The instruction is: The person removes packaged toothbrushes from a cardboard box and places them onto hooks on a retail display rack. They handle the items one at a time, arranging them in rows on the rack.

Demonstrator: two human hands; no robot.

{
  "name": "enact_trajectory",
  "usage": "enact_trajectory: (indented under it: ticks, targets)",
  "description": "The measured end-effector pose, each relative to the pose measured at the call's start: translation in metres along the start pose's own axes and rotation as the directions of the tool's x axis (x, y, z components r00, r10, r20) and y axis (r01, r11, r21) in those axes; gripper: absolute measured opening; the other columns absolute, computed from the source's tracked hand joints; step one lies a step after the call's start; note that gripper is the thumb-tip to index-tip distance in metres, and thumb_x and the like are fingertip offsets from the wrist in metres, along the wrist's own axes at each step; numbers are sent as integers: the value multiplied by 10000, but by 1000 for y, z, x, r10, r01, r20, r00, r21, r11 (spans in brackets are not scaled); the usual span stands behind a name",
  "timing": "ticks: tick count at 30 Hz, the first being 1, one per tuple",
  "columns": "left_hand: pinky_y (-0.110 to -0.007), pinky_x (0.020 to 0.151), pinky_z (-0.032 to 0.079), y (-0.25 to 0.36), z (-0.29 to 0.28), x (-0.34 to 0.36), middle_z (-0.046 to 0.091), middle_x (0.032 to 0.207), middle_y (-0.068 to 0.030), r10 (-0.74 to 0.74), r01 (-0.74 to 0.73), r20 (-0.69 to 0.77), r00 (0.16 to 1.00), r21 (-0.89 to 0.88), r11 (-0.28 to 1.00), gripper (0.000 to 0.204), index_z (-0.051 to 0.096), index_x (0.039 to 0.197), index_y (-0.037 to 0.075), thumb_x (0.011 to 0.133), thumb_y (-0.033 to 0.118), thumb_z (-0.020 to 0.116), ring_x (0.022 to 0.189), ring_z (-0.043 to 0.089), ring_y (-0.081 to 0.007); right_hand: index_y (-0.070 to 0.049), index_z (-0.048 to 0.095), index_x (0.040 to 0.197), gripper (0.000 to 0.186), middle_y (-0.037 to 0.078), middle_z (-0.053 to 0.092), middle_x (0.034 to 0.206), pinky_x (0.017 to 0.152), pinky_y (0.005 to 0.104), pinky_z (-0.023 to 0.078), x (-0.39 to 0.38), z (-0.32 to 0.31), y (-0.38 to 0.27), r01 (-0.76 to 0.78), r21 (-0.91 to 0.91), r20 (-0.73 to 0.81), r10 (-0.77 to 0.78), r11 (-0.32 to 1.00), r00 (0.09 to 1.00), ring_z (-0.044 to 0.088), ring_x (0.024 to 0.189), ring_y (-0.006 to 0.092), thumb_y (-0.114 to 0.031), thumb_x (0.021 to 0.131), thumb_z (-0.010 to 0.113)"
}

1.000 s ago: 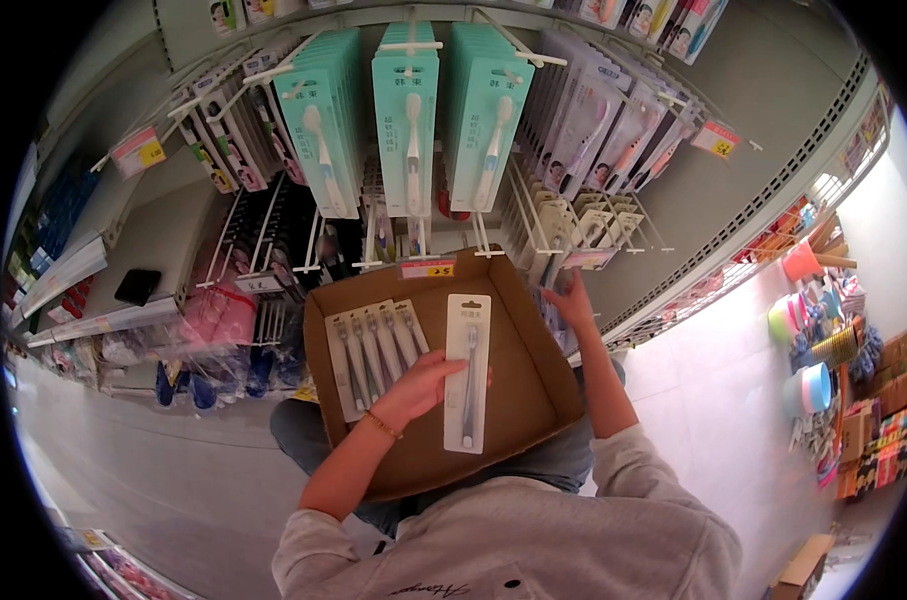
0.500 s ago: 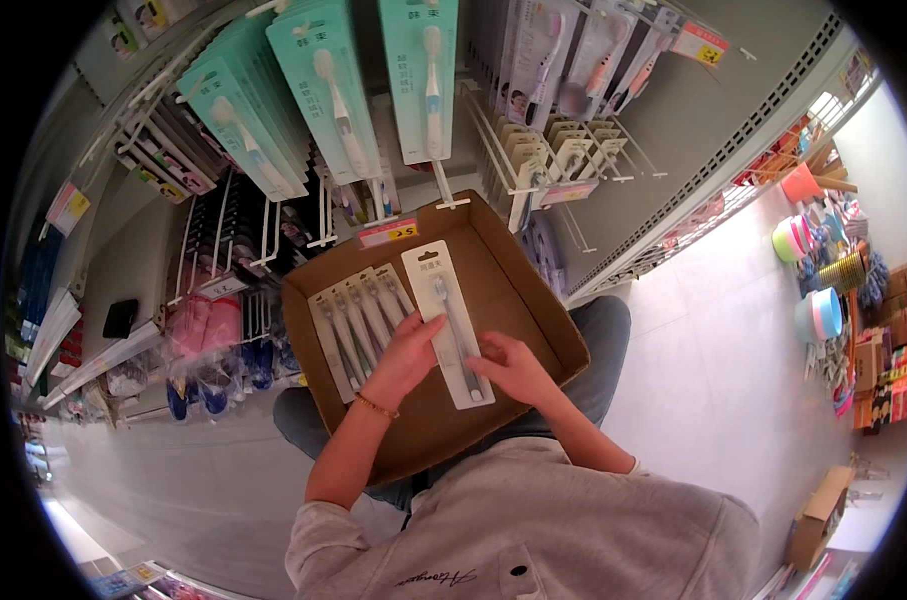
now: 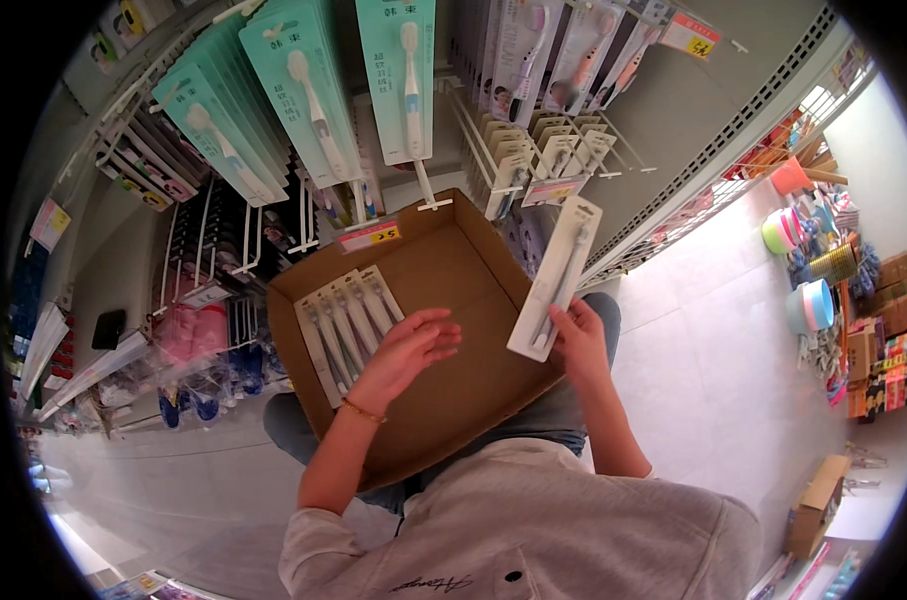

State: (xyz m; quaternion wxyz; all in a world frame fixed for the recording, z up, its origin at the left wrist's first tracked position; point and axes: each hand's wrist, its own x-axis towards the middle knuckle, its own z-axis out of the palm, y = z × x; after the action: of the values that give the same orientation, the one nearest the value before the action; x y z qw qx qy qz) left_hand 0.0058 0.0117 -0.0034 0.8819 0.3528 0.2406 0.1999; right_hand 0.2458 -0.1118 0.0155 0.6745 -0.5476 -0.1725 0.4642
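Observation:
My right hand [image 3: 576,340] grips the lower end of a packaged toothbrush [image 3: 557,277], a long white card pack tilted over the right wall of a cardboard box. My left hand [image 3: 410,350] hovers above the box with fingers spread and nothing in them. The shallow brown cardboard box [image 3: 453,400] rests on my lap. Inside it, at the left, several more toothbrush packs [image 3: 338,325] lie side by side, partly behind my left hand.
Green toothbrush packs [image 3: 303,95] hang from hooks straight ahead. To their right, a wire rack [image 3: 473,140] holds smaller white packs. Metal prongs and price tags [image 3: 369,236] jut out just above the box's far edge. A dark phone [image 3: 109,328] lies on the left shelf.
The toothbrush pack has moved from the middle of the box up and right in my right hand. My left hand has let go of it and opened.

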Motion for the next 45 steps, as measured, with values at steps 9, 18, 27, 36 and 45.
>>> enact_trajectory:
  ticks: [9, 18, 27, 36, 45]
  targets:
    - [-337, 902, 482, 2, -1, 2, 594, 1106, -107, -13, 13, 10, 1000, 2, 1000, 295, 488, 1212, 29, 939, 140, 498, 1020, 592, -199, 14, 510, 1191, 313, 40, 630, 999, 754, 267, 505, 37, -35, -21, 79, -252, 22, -76, 965, 997, 612, 893, 111, -152, 927, 542]
    - [-297, 814, 498, -2, -5, 0, 578, 921, -48, -7, 6, 8, 1000, 76, 997, 220, 544, 1134, 39, 937, 126, 497, 856, 587, -146, 46, 525, 1192, 323, 72, 614, 1068, 831, 265, 435, 33, -55, -11, 86, -324, 5, -89, 942, 996, 553, 959, 119, -116, 913, 526]
    - [-324, 817, 491, 2, 3, -2, 540, 828, -26, -7, 9, -24, 1000, 116, 993, 197, 548, 1095, 43, 918, 124, 519, 754, 555, -128, 45, 535, 1120, 273, 60, 605, 999, 775, 279, 431, 86, -79, -16, 209, -496, 8, -236, 843, 972, 535, 899, 116, -136, 915, 526]
    - [-312, 789, 491, -11, -27, 6, 601, 948, -83, 112, -93, 14, 994, 667, 740, 229, 550, 1115, 28, 900, 93, 510, 849, 590, -182, 49, 513, 1144, 342, 153, 621, 934, 757, 323, 453, 148, -101, 32, 325, -873, 76, -558, 363, 826, 585, 833, 277, -210, 921, 524]
    - [-408, 942, 407, -33, -42, -2, 515, 1158, -192, 133, -19, 32, 991, 995, -99, 363, 528, 1142, 4, 794, 99, 572, 1126, 464, -367, 9, 509, 1060, 313, 198, 582, 797, 634, 402, 427, 222, -119, 32, 437, -831, 276, -427, 344, 861, 562, 714, 301, -273, 926, 506]
